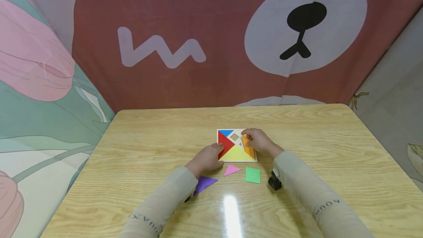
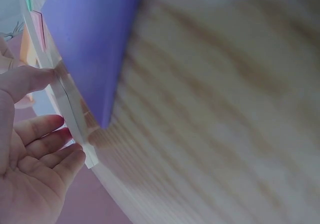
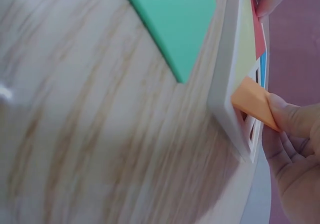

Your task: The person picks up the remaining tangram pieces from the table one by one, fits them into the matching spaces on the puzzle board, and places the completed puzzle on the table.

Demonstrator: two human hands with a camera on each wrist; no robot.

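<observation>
A square tangram board (image 1: 237, 161) with a pale rim lies on the table. In it are a red triangle (image 1: 225, 143), a yellow triangle (image 1: 237, 154) and a blue triangle (image 1: 226, 132). My left hand (image 1: 207, 158) holds the board's near left corner, fingertips over the red triangle and thumb at the front edge. Between thumb and fingers my right hand (image 1: 260, 140) pinches an orange parallelogram (image 3: 256, 103), tilted over the board's right side with its lower end at the board. Beside it, part of the bare inside shows.
In front of the board lie a pink triangle (image 1: 232, 170), a green square (image 1: 252, 175) and a purple triangle (image 1: 205, 183), the last partly behind my left sleeve. A wooden table (image 1: 158, 135) carries everything. Behind it hangs a printed cloth (image 1: 185, 87).
</observation>
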